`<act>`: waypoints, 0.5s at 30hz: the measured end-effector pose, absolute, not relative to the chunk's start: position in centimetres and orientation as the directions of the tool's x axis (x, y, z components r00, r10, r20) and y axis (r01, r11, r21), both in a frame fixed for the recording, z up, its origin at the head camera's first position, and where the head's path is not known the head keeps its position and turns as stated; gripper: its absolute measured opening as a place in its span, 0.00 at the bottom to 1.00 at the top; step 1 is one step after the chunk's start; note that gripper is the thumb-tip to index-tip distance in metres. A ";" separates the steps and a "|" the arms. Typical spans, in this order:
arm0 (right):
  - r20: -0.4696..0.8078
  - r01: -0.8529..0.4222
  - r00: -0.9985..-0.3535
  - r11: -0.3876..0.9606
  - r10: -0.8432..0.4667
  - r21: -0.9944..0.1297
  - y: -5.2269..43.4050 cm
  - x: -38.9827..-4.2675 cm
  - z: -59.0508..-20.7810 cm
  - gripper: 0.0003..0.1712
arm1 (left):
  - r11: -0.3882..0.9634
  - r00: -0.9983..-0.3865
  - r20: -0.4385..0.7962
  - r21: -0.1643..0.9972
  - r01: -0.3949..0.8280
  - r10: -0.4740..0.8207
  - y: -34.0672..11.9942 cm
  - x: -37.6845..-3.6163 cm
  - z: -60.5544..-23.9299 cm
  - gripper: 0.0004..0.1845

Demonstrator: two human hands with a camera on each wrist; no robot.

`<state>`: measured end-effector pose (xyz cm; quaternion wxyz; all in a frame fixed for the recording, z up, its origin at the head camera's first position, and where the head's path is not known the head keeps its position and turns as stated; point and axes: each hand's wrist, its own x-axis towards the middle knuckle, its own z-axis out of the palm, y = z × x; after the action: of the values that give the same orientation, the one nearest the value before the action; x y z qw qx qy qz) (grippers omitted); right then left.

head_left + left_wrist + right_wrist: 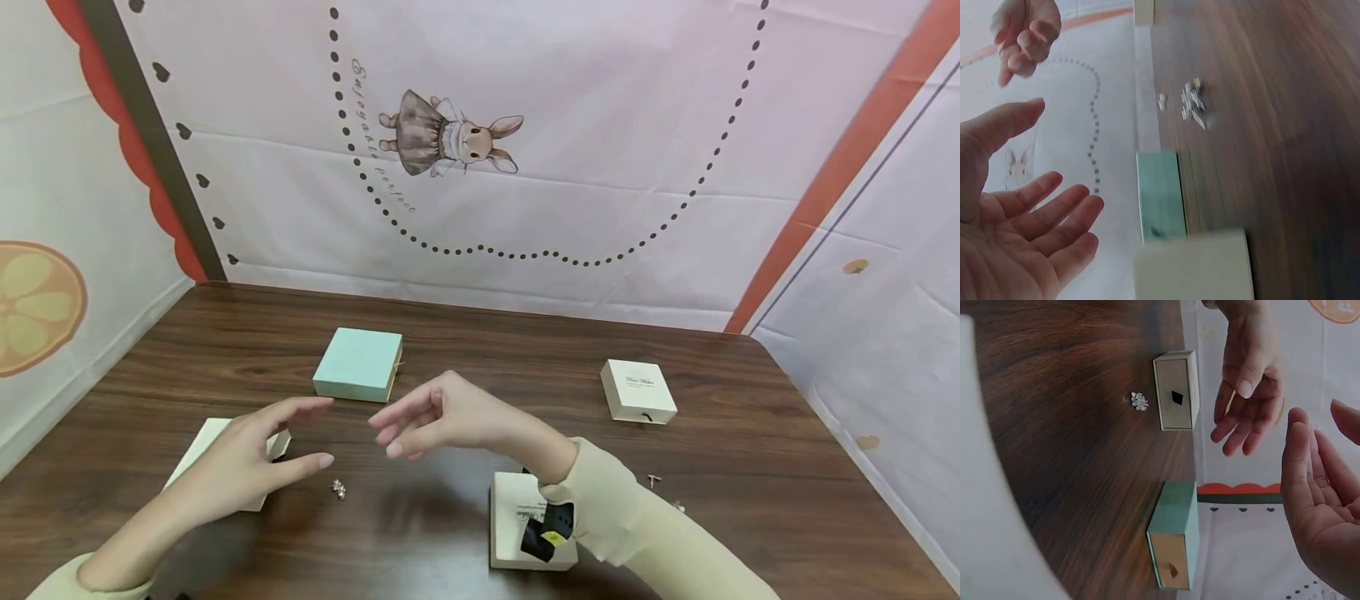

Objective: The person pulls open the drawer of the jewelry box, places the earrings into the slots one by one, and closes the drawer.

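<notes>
— Where is there room to pass?
— Between the mint box and the white box, bare bench.
— Obstacles?
— A small ornament below the left hand; a cream box under the right sleeve.

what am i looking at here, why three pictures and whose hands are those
These are one person's two bare hands, filmed by three cameras at once. The wide picture comes from a camera on the head; the other two come from cameras on each wrist, so they look tilted.

The left hand and right hand hover open above a brown wooden table, holding nothing. On it lie a mint green box, a white box at the right, a cream box under the right sleeve, another cream box by the left hand, and a small sparkly piece, perhaps jewellery.
</notes>
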<state>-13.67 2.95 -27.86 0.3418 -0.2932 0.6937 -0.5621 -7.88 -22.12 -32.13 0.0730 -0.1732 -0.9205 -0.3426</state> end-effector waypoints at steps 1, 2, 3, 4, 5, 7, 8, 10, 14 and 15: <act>-0.145 -0.017 -0.588 0.191 -0.796 -0.981 2.7 -13.8 -27.9 0.20 | 0.709 -0.931 0.251 0.604 0.365 0.266 -22.6 -7.9 -32.2 0.30; -0.147 -0.010 -0.583 0.188 -0.799 -0.982 2.5 -14.0 -28.0 0.20 | 0.714 -0.933 0.247 0.601 0.359 0.261 -23.1 -7.9 -32.3 0.30; -0.149 -0.005 -0.578 0.186 -0.802 -0.983 2.2 -14.1 -28.1 0.20 | 0.717 -0.935 0.245 0.601 0.354 0.257 -23.6 -8.0 -32.4 0.30; -0.151 0.000 -0.573 0.184 -0.806 -0.983 2.0 -14.2 -28.2 0.20 | 0.719 -0.936 0.246 0.600 0.351 0.252 -24.1 -8.0 -32.5 0.31; -0.154 0.003 -0.568 0.185 -0.809 -0.983 1.7 -14.4 -28.3 0.20 | 0.726 -0.937 0.246 0.594 0.347 0.246 -24.6 -8.1 -32.6 0.31; -0.160 0.005 -0.561 0.190 -0.812 -0.982 1.2 -14.7 -28.5 0.20 | 0.738 -0.940 0.246 0.583 0.339 0.237 -25.6 -8.2 -32.9 0.32; -0.162 0.008 -0.558 0.190 -0.814 -0.982 0.9 -14.8 -28.6 0.20 | 0.743 -0.940 0.247 0.578 0.336 0.234 -26.1 -8.2 -33.0 0.32; -0.162 0.013 -0.551 0.186 -0.818 -0.982 0.4 -15.0 -28.7 0.20 | 0.749 -0.941 0.248 0.572 0.334 0.230 -26.9 -8.3 -33.3 0.32; -0.161 0.022 -0.536 0.177 -0.828 -0.984 -0.4 -15.2 -28.8 0.21 | 0.754 -0.948 0.219 0.576 0.316 0.230 -28.3 -8.4 -33.5 0.34; -0.162 0.024 -0.534 0.176 -0.830 -0.984 -0.6 -15.3 -28.8 0.21 | 0.755 -0.950 0.210 0.577 0.310 0.230 -28.7 -8.4 -33.6 0.34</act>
<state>-15.30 -0.63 -28.80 0.3771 -0.3017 0.6678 -0.5664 -8.43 -28.70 -33.59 0.0629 -0.1443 -0.9348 -0.3185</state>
